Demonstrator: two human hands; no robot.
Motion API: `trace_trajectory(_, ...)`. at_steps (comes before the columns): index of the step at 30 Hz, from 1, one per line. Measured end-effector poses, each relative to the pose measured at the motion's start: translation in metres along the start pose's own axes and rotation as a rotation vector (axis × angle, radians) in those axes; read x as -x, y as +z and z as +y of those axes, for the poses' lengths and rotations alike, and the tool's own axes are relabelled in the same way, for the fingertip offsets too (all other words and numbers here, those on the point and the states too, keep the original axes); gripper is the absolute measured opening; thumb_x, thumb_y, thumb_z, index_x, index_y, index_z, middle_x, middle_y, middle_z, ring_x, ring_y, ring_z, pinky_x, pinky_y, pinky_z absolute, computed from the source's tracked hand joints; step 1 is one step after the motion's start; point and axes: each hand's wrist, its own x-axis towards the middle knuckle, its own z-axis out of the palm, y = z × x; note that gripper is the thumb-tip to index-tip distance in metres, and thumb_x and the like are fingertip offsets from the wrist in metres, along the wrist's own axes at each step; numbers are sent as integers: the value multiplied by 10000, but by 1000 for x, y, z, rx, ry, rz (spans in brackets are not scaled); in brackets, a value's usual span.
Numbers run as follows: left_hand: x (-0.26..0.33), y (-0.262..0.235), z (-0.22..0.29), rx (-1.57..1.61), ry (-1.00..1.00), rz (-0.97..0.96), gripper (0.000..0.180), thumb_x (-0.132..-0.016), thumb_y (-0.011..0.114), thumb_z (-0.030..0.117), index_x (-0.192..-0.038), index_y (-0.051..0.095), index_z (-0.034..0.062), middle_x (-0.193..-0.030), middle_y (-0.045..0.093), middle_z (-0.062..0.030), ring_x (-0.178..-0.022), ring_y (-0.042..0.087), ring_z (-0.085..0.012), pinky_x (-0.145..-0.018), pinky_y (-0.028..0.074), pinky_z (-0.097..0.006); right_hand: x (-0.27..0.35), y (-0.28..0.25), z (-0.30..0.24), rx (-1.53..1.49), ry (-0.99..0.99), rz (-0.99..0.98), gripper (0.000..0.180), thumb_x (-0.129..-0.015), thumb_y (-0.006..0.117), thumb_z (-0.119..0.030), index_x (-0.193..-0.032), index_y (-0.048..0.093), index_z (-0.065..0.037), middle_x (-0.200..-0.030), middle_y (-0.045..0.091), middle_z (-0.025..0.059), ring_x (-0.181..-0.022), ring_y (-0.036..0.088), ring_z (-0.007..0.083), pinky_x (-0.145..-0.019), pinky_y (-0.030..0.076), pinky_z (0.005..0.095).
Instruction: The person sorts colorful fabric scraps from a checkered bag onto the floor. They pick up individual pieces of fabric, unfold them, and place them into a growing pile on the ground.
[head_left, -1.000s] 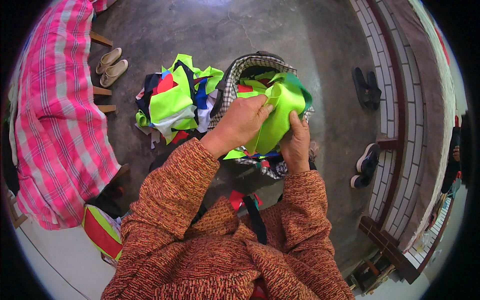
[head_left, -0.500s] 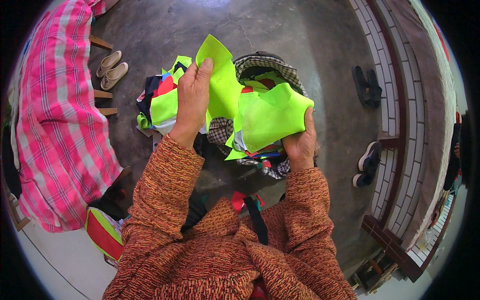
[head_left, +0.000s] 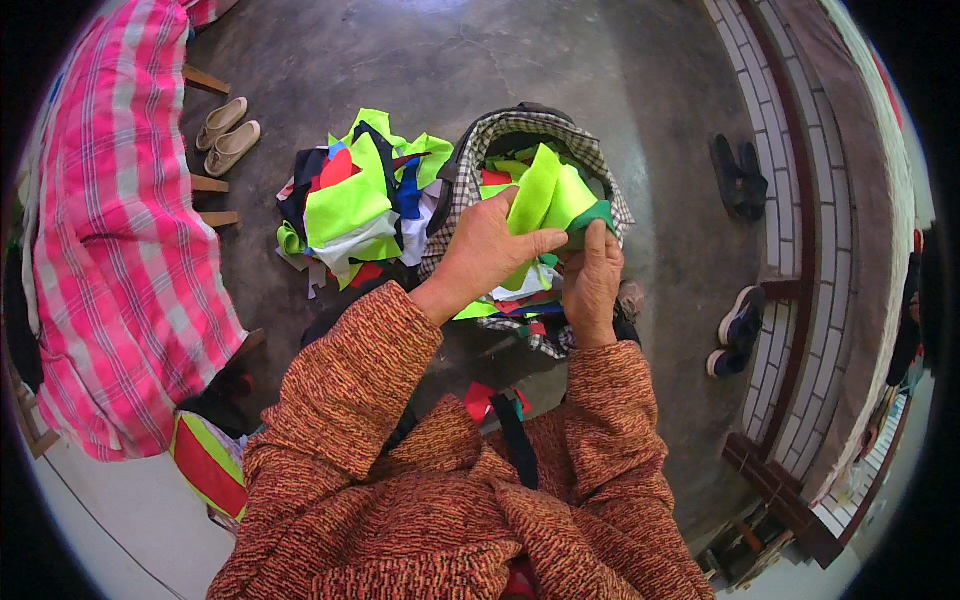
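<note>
Your left hand (head_left: 482, 246) pinches folded neon-green fabric (head_left: 566, 192) above a dark-and-white checked cloth bag (head_left: 466, 180); your right hand (head_left: 594, 290) pinches adjoining dark-green cloth (head_left: 602, 212). Likely light and limp, the fabric suits an edge grip.

The grey floor (head_left: 680, 110) carries a heap of cloth scraps (head_left: 350, 215), a checked bag (head_left: 464, 195) just beside it, pale shoes (head_left: 233, 150), black shoes (head_left: 750, 192) and seemingly dark sneakers (head_left: 738, 325).
</note>
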Motion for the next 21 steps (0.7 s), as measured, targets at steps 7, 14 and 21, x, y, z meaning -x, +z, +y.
trace_trajectory(7,0,6,-3,-201,19,20,451,-759,745,244,-1108,586,6,-925,676,-105,-805,650,-157,-740,503,-281,1,-3,3,275,-110,-40,246,-950,530,-224,-1015,595,4,-919,626,17,-784,576,84,-708,463,231)
trace_trajectory(14,-2,5,-8,-117,123,93,308,-811,652,192,-1021,585,-24,-819,648,-209,-775,653,-337,-658,501,-376,4,14,-9,-144,66,12,293,-948,526,-238,-1161,519,-36,-1060,605,45,-872,592,118,-761,478,257)
trace_trajectory(21,-3,-4,-7,-142,57,22,268,-859,599,161,-1070,589,-4,-879,660,-136,-808,634,-217,-711,485,-327,-6,-1,0,-61,94,4,317,-934,546,-227,-1206,502,-70,-1103,609,47,-936,612,170,-784,509,327)
